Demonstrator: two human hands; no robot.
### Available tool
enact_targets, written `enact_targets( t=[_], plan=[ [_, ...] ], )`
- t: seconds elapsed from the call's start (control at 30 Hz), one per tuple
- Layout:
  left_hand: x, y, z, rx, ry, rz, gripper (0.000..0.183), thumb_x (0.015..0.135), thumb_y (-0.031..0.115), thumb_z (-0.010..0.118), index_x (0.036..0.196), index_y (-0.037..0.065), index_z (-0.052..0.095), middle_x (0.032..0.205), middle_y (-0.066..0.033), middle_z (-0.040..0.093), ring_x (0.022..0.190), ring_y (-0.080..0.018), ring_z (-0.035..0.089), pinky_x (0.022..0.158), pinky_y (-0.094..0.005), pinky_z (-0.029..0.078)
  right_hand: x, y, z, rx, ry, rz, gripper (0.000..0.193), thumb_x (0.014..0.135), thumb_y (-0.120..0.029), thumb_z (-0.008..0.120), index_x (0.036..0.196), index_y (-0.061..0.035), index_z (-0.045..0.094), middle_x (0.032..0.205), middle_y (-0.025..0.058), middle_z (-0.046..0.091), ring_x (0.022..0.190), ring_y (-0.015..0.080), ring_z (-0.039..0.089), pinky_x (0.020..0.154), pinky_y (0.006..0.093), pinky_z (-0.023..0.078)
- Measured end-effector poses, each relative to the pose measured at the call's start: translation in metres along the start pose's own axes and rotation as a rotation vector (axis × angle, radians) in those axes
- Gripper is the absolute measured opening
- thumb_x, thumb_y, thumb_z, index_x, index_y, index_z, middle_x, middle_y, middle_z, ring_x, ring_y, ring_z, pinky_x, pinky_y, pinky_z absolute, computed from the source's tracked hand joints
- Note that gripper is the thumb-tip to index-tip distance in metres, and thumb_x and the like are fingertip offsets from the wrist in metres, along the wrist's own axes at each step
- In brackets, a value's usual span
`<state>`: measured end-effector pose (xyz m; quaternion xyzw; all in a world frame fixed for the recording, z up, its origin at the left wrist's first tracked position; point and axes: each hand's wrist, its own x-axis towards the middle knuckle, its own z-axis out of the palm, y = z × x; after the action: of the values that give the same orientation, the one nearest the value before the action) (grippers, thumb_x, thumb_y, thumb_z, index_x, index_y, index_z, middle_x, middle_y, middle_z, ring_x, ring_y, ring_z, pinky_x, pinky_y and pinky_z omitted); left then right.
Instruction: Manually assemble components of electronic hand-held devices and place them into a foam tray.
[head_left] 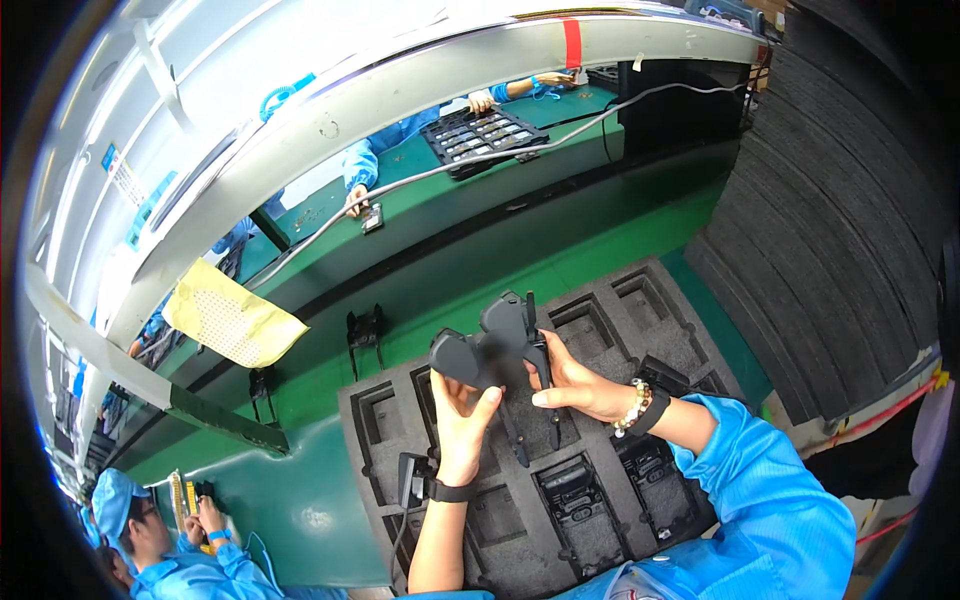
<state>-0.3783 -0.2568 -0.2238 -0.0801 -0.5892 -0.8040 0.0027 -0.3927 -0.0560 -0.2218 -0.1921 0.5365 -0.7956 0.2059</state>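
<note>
Above a dark grey foam tray (370,500), both my hands hold a black plastic device. It has two rounded housings and thin dark arms hanging down; whether it is one piece or two, I cannot tell, since the middle is blurred. My left hand (462,415) is closed on the left housing (457,357), thumb raised along its near side. My right hand (575,385) grips beside the right housing (508,318), fingers around a dark upright part. In the tray's near compartments lie more black devices (578,505); several other compartments show bare foam.
Two black two-pronged items (366,328) stand on the green surface beyond the tray. Dark foam sheets (810,220) are stacked at right. A beam (400,110) crosses ahead, with a yellow sheet (235,315) hanging left. Co-workers in blue (200,560) sit lower left and across the bench.
</note>
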Motion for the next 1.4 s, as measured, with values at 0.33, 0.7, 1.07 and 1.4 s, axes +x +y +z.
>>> enact_targets(
  t=[0.33,0.7,1.07,1.4],
  plan=[
    [0.0,-0.012,-0.011,0.081,-0.068,0.008,0.074,0.084,0.007,0.073,0.144,0.007,0.029,0.135,-0.0102,0.042,0.121,-0.0208,0.048,0.094,-0.0348,0.052,0.007,0.012,-0.009,0.217,-0.154,-0.058,0.077,0.098,-0.016,0.054,0.153,-0.0117,0.001,0.147,0.013,0.033,0.138,0.0252,0.036,0.111,0.0436,0.035],
    [0.007,-0.003,-0.016,-0.137,0.089,-0.089,0.041,0.1,0.036,0.05,0.132,0.02,0.028,0.096,-0.0079,0.058,0.063,-0.0098,0.047,0.053,-0.0231,0.037,0.017,0.015,-0.021,0.287,0.023,-0.034,0.048,0.107,-0.031,0.035,0.146,-0.0036,0.033,0.145,0.0127,0.042,0.134,0.0256,0.044,0.112,0.0421,0.039],
    [0.016,-0.005,-0.026,-0.245,0.238,-0.06,0.056,0.097,0.01,0.059,0.141,0.015,0.024,0.084,0.0001,0.05,0.056,-0.0043,0.035,0.048,-0.02,0.031,0.013,-0.006,-0.023,0.311,0.074,0.005,0.044,0.106,-0.031,0.037,0.141,-0.0044,0.04,0.137,0.0129,0.049,0.127,0.0266,0.052,0.105,0.0396,0.047],
    [0.017,-0.01,-0.036,0.48,0.158,-0.059,0.062,0.095,0.012,0.063,0.141,0.006,0.021,0.072,-0.0012,0.054,0.06,-0.0073,0.052,0.054,-0.0225,0.044,0.018,-0.007,-0.027,0.28,0.119,0.038,0.041,0.106,-0.03,0.038,0.137,-0.0028,0.043,0.133,0.0143,0.053,0.124,0.0278,0.055,0.101,0.0391,0.05]
  ],
)
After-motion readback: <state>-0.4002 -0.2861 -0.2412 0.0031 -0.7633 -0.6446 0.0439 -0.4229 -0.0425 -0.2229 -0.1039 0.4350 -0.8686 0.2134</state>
